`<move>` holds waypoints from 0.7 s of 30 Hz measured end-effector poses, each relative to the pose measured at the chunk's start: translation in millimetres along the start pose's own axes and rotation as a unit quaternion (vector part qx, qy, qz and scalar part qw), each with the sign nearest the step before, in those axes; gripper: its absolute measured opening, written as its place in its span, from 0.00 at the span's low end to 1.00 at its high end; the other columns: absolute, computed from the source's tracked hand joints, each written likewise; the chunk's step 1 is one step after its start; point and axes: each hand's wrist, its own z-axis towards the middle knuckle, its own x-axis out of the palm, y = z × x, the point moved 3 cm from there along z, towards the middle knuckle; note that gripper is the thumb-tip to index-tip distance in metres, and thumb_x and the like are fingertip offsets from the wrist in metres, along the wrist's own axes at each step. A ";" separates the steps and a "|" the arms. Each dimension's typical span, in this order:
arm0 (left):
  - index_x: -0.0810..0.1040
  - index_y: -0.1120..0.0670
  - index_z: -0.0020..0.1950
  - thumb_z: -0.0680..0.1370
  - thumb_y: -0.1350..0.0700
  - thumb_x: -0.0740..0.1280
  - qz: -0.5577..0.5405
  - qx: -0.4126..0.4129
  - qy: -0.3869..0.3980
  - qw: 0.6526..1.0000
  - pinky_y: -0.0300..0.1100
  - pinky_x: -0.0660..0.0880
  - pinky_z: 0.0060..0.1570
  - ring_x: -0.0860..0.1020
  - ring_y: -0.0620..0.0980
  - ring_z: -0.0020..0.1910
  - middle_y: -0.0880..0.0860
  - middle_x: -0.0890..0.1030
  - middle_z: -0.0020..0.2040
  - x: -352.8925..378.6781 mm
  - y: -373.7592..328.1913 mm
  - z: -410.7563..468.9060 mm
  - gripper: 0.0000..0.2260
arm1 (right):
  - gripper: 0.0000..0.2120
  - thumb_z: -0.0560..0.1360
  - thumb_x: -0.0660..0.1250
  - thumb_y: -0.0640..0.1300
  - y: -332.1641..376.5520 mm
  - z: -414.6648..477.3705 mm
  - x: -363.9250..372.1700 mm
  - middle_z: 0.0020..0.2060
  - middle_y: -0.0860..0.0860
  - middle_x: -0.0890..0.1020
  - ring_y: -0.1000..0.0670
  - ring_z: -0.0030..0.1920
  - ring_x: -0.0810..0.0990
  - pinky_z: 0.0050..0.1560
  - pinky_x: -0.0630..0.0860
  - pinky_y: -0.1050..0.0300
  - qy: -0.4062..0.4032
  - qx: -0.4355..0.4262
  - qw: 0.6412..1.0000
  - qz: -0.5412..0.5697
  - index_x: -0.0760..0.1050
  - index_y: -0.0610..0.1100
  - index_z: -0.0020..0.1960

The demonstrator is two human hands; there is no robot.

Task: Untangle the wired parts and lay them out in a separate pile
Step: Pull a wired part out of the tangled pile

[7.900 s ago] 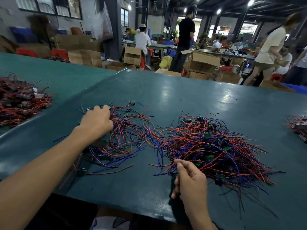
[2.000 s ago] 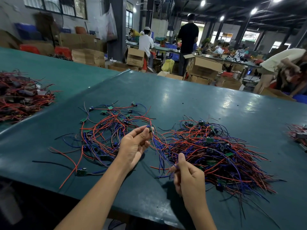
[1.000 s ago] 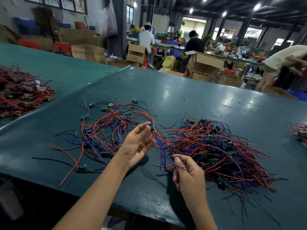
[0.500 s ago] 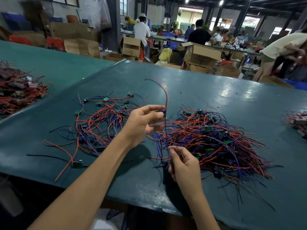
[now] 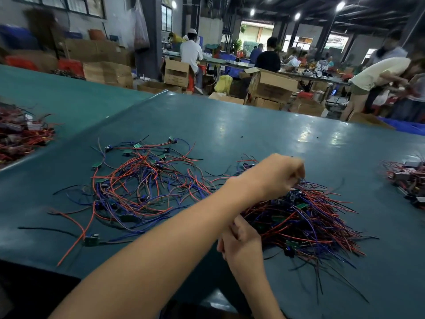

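The tangled pile (image 5: 305, 215) of red, blue and black wires with small green boards lies right of centre on the teal table (image 5: 230, 125). To its left spreads the looser separate pile (image 5: 142, 183) of laid-out wired parts. My left hand (image 5: 280, 173) reaches across over the top of the tangled pile with its fingers curled downward. Its fingertips are blurred, so what they hold is hidden. My right hand (image 5: 241, 240) sits at the pile's near left edge, partly under my left forearm, fingers curled and pinching wires there.
Another heap of red wires (image 5: 20, 134) lies on the neighbouring table at the far left, and more wired parts (image 5: 407, 178) sit at the right edge. Cardboard boxes (image 5: 269, 86) and several people stand beyond the table's far edge.
My left hand, which held a wired part up between the piles, has swung right over the tangled pile. The raised red wire is gone from view. My right hand has stayed put.
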 end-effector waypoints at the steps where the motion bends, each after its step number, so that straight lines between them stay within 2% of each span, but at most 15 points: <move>1: 0.82 0.57 0.59 0.79 0.63 0.67 0.021 -0.015 0.006 1.000 0.52 0.74 0.59 0.80 0.57 0.57 0.55 0.85 0.54 10.6 6.4 0.6 0.10 | 0.12 0.74 0.62 0.39 1.0 -0.5 0.1 0.22 0.48 0.73 0.54 0.23 0.68 0.30 0.65 0.59 0.002 -0.005 1.000 -0.012 0.74 0.50 0.34; 3: 0.82 0.52 0.60 0.80 0.59 0.68 0.048 -0.045 -0.012 0.998 0.56 0.69 0.63 0.78 0.55 0.59 0.51 0.85 0.53 23.1 19.0 -3.4 0.10 | 0.11 0.67 0.58 0.40 3.2 -2.1 0.3 0.22 0.48 0.74 0.54 0.24 0.69 0.31 0.65 0.59 0.008 -0.012 1.000 -0.021 0.73 0.53 0.31; 4: 0.82 0.49 0.60 0.80 0.57 0.68 0.053 -0.045 -0.026 0.997 0.56 0.67 0.64 0.76 0.55 0.60 0.50 0.85 0.52 24.6 23.6 -6.4 0.10 | 0.12 0.67 0.58 0.40 3.8 -2.4 0.3 0.22 0.49 0.74 0.54 0.24 0.69 0.31 0.65 0.58 0.008 -0.011 1.000 -0.022 0.73 0.54 0.30; 5: 0.82 0.48 0.61 0.80 0.55 0.69 0.057 -0.035 -0.034 0.997 0.55 0.65 0.64 0.75 0.53 0.61 0.50 0.84 0.53 24.5 26.3 -9.6 0.10 | 0.12 0.68 0.60 0.40 4.1 -2.1 -0.3 0.22 0.49 0.75 0.54 0.24 0.70 0.32 0.66 0.58 0.007 -0.009 0.999 -0.033 0.73 0.54 0.31; 7: 0.79 0.45 0.67 0.80 0.50 0.69 0.059 -0.007 -0.052 0.997 0.51 0.62 0.63 0.72 0.51 0.66 0.48 0.81 0.62 19.7 28.9 -17.8 0.15 | 0.15 0.76 0.64 0.39 2.8 -0.8 -1.5 0.22 0.48 0.76 0.55 0.24 0.72 0.33 0.67 0.58 0.011 -0.020 0.998 -0.064 0.74 0.53 0.34; 9: 0.73 0.44 0.72 0.81 0.48 0.68 0.052 -0.014 -0.108 0.993 0.51 0.61 0.63 0.70 0.50 0.69 0.46 0.78 0.68 1.1 36.4 -27.4 0.19 | 0.12 0.80 0.66 0.40 3.2 -0.4 -2.6 0.23 0.48 0.77 0.56 0.25 0.73 0.33 0.70 0.57 0.016 -0.033 0.996 -0.075 0.78 0.52 0.41; 12: 0.75 0.48 0.71 0.80 0.53 0.68 0.050 -0.083 -0.183 0.978 0.51 0.67 0.65 0.74 0.51 0.66 0.49 0.80 0.65 -46.2 73.3 -45.3 0.19 | 0.07 0.81 0.66 0.41 4.5 -1.7 -1.9 0.24 0.49 0.78 0.56 0.26 0.75 0.33 0.72 0.58 0.021 -0.043 0.997 -0.064 0.81 0.50 0.48; 14: 0.79 0.53 0.67 0.79 0.58 0.68 0.100 -0.142 -0.163 0.971 0.52 0.72 0.64 0.78 0.55 0.62 0.54 0.82 0.61 -79.9 108.5 -61.2 0.16 | 0.07 0.81 0.67 0.41 4.8 -2.7 -1.1 0.25 0.51 0.79 0.57 0.25 0.76 0.32 0.71 0.60 0.018 -0.050 0.996 -0.075 0.81 0.49 0.47; 16: 0.83 0.56 0.62 0.77 0.61 0.68 0.173 -0.212 -0.111 0.955 0.51 0.74 0.62 0.79 0.59 0.60 0.58 0.83 0.58 -106.0 144.3 -78.9 0.13 | 0.08 0.81 0.67 0.42 4.9 -2.0 -1.3 0.25 0.50 0.79 0.57 0.25 0.76 0.32 0.71 0.60 0.022 -0.043 0.996 -0.074 0.81 0.50 0.46; 19: 0.84 0.55 0.60 0.76 0.62 0.66 0.268 -0.307 -0.017 0.913 0.51 0.76 0.61 0.79 0.60 0.59 0.60 0.83 0.58 -125.5 187.0 -112.3 0.14 | 0.08 0.81 0.66 0.44 2.3 -0.9 -1.7 0.25 0.48 0.79 0.55 0.25 0.75 0.32 0.71 0.58 0.028 -0.031 0.996 -0.074 0.81 0.52 0.45; 21: 0.84 0.57 0.58 0.76 0.60 0.66 0.296 -0.349 0.011 0.889 0.52 0.77 0.59 0.80 0.61 0.58 0.60 0.83 0.57 -131.9 205.3 -133.2 0.13 | 0.08 0.81 0.66 0.43 1.3 -1.2 -1.1 0.25 0.48 0.79 0.55 0.25 0.74 0.32 0.70 0.57 0.024 -0.028 0.997 -0.069 0.81 0.52 0.46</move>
